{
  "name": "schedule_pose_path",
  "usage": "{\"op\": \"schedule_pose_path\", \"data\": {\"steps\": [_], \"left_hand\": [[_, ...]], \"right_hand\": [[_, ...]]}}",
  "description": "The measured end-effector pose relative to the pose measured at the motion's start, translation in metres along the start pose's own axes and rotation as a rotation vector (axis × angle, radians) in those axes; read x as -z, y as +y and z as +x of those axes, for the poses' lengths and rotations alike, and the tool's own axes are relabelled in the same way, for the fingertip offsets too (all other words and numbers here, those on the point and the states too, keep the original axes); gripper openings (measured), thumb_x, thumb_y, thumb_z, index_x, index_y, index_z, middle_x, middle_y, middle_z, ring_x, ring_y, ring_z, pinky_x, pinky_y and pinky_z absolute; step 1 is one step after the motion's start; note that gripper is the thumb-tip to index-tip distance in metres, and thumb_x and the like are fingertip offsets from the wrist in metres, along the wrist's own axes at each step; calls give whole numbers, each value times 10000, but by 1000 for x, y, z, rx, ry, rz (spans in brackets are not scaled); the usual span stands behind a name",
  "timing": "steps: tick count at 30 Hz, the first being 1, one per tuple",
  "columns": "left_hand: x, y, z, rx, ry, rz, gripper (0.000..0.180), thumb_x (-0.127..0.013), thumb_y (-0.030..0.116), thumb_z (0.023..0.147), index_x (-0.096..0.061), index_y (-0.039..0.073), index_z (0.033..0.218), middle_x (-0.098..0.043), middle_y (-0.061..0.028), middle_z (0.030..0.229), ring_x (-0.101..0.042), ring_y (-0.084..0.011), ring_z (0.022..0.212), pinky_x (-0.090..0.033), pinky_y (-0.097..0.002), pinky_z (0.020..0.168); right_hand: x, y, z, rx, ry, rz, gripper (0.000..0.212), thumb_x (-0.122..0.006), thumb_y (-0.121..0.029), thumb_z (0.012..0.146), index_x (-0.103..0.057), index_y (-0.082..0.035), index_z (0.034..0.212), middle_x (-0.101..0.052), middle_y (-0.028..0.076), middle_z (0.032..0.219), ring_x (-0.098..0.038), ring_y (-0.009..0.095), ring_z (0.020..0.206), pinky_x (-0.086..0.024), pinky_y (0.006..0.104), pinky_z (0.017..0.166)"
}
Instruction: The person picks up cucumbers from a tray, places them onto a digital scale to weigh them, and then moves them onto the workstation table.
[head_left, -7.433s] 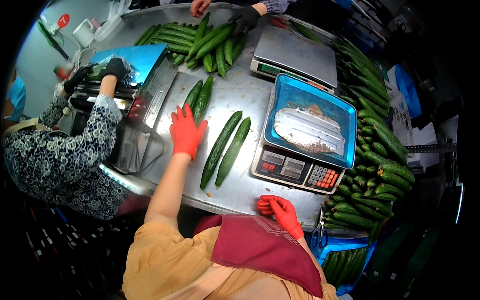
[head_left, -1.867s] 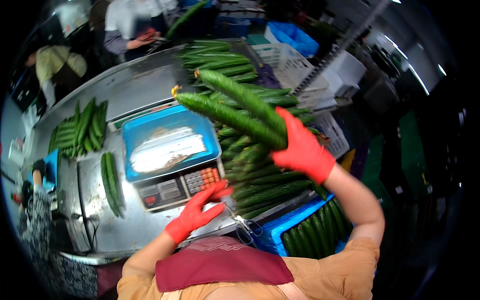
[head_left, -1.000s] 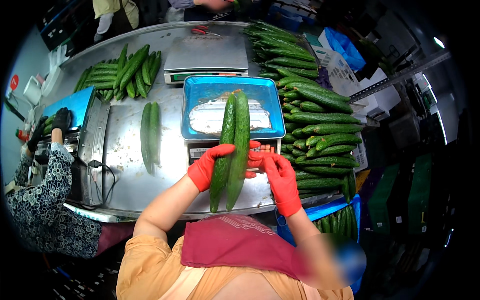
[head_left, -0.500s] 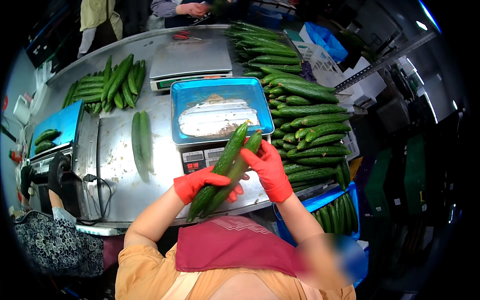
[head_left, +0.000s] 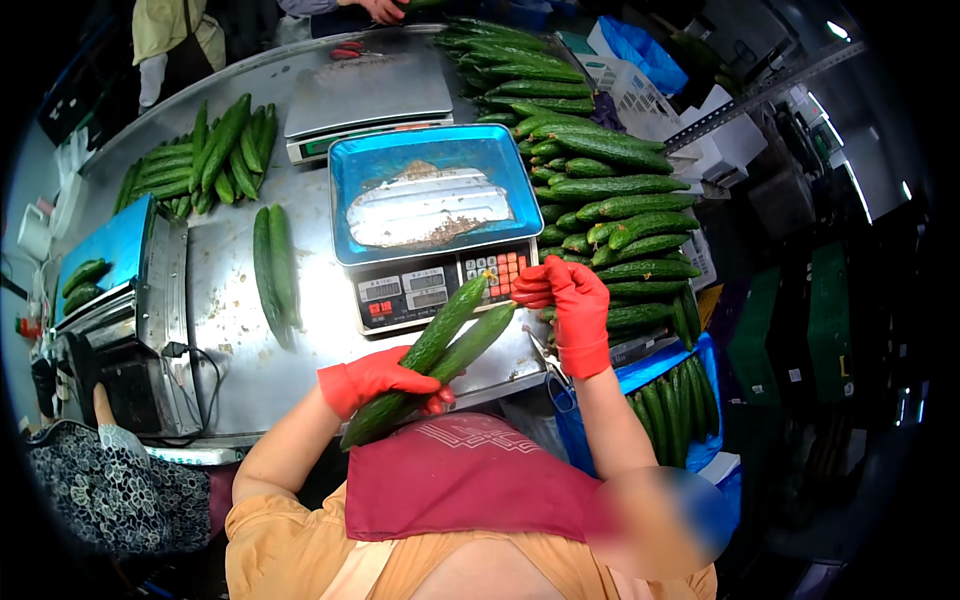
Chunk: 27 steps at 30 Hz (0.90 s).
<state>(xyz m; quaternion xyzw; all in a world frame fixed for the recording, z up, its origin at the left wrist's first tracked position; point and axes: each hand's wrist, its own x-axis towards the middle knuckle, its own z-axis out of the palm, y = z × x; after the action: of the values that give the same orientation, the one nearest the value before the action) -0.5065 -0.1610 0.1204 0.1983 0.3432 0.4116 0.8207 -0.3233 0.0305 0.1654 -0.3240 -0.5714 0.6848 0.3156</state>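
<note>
Two long green cucumbers lie side by side in my red-gloved left hand (head_left: 385, 380), which is wrapped round their lower halves. The nearer-left cucumber (head_left: 440, 335) has a dried yellow blossom at its upper end. Beside it, the second cucumber (head_left: 478, 340) points up to the right. My right hand (head_left: 572, 305), also red-gloved, has its fingers bunched at that second cucumber's tip; what they pinch is too small to make out. Just beyond the cucumbers stands a weighing scale (head_left: 395, 312) with a blue-rimmed metal pan (head_left: 340, 200), which bears no cucumbers.
Cucumbers are piled on the right (head_left: 620, 235), with another heap (head_left: 225, 155) at far left. A pair (head_left: 272, 270) lies left of the scale. A second scale (head_left: 370, 95) stands behind. Scissors (head_left: 552, 365) rest by the table edge, near a blue-lined crate (head_left: 590, 440). Co-workers stand left and far.
My right hand has moved right, off the second cucumber's body to its tip. My left hand has shifted slightly left and down with both cucumbers. The view has moved a little.
</note>
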Motion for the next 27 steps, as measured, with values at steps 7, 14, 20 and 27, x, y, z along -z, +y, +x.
{"op": "schedule_pose_path", "data": {"steps": [7, 14, 20, 27], "left_hand": [[5, -12, 2, 77, -112, 26, 580, -700, 161, 817, -458, -19, 1312, -617, -112, 1089, -618, -174, 969, -477, -307, 883], [16, -29, 12, 120, -153, 118, 593, -718, 164, 805, -465, -14, 1310, -578, -96, 1178, -581, -161, 1057, -443, -308, 937], [6, -12, -2, 60, -123, -72, 603, -683, 166, 816, -432, -44, 1323, -607, -164, 1122, -622, -218, 998, -495, -338, 880], [16, 26, -8, -476, 8, -456, 644, -552, 378, 889, -382, 29, 1403, -615, -131, 1165, -622, -231, 1025, -482, -417, 945]], "right_hand": [[-6, 18, -11, -311, -382, 308, 248, -626, -184, 912, -642, 13, 1061, -663, 112, 1064, -649, 140, 777, -528, 247, 649], [-2, 19, -21, -311, -288, 146, 192, -643, -129, 892, -677, 33, 990, -685, 82, 890, -621, 103, 624, -486, 201, 565], [18, 38, -16, -228, -51, 138, 305, -573, -255, 950, -649, 17, 836, -678, 100, 762, -604, 116, 546, -450, 223, 453], [22, 61, -58, -235, -461, -897, 332, -549, -337, 930, -693, -45, 868, -689, 154, 861, -654, 283, 806, -513, 352, 752]]}}
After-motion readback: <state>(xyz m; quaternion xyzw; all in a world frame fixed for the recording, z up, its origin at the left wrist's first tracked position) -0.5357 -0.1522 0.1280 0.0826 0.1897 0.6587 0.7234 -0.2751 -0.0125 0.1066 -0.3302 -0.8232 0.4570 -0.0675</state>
